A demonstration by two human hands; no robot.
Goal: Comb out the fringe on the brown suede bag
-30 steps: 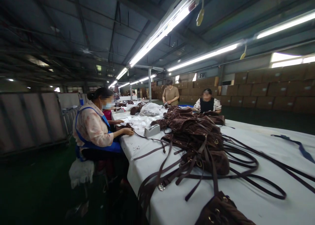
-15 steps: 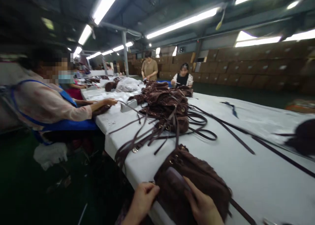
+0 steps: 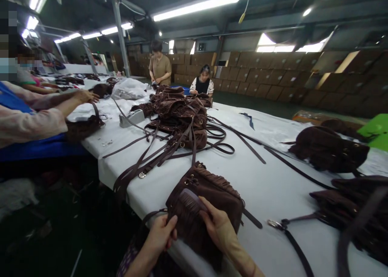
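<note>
A dark brown fringed handbag (image 3: pixel 224 200) lies at the near edge of the white table, gathered top away from me. My right hand (image 3: pixel 216 224) is closed on the handle end of a greyish-purple comb (image 3: pixel 190 200). The comb's teeth rest against the fringe on the bag's near face. At the bag's left edge, my left hand (image 3: pixel 160 234) is closed, thumb against fingers, on the bag's side; exactly which part it pinches is hidden. A brown strap runs from beside that hand along the table edge.
A pile of brown bags (image 3: pixel 182 115) with loose straps (image 3: pixel 224 145) lies ahead on the white table (image 3: pixel 242 172). More bags (image 3: pixel 330 147) are at right, near a strap with a metal clasp (image 3: pixel 274 224). A co-worker's hands (image 3: pixel 86 97) handle a bag at left. Other people work farther back.
My view has swung right, bringing more bags into sight at right. The comb, blurred before, now lies with its teeth on the fringe. The left co-worker's hands now hold up a bag's strap.
</note>
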